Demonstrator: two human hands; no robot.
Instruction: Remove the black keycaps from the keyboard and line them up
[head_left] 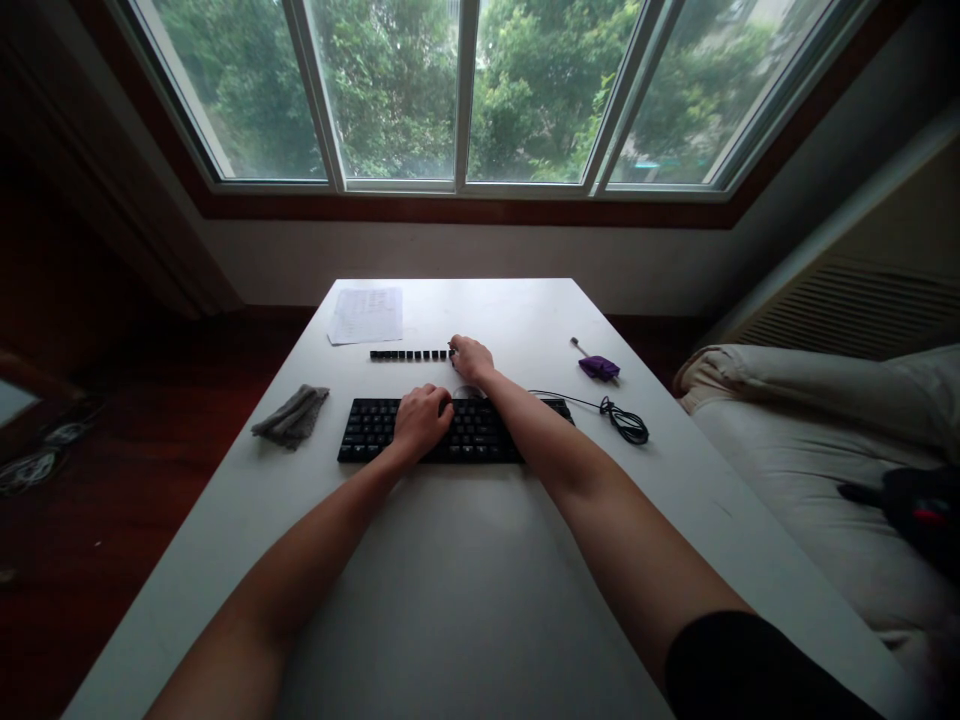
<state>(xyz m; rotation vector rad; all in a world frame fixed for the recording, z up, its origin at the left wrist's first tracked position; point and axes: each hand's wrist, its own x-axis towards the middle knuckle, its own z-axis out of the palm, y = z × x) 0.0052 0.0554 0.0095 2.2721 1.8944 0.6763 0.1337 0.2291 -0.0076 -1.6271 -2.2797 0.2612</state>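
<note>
Head view, nearest first: a black sleeve (pixel 720 660) covers part of the right arm at the lower right, and both bare forearms reach over a white table (pixel 465 580). Off its right side is a pale padded seat (pixel 817 400) with a black item (pixel 926 515) on it.

Further up the table lies a black keyboard (pixel 480 432), set crosswise. The left hand (pixel 422 418) rests on it left of the middle, fingers curled over the keys; whether they grip anything, I cannot tell. Left of the keyboard is a crumpled grey cloth (pixel 294 416); to its right, a coiled black cable (pixel 628 424).

Just beyond the keyboard, the right hand (pixel 471 358) is bent at the right end of a row of small black caps (pixel 409 355). Its fingertips meet something dark there, but I cannot tell whether they pinch it. Well to the right lies a purple item (pixel 599 368) with a thin rod.

Papers (pixel 366 315) lie near the far left corner. Behind stand a pale wall (pixel 420 245) and a window (pixel 461 100) onto trees (pixel 390 90).
</note>
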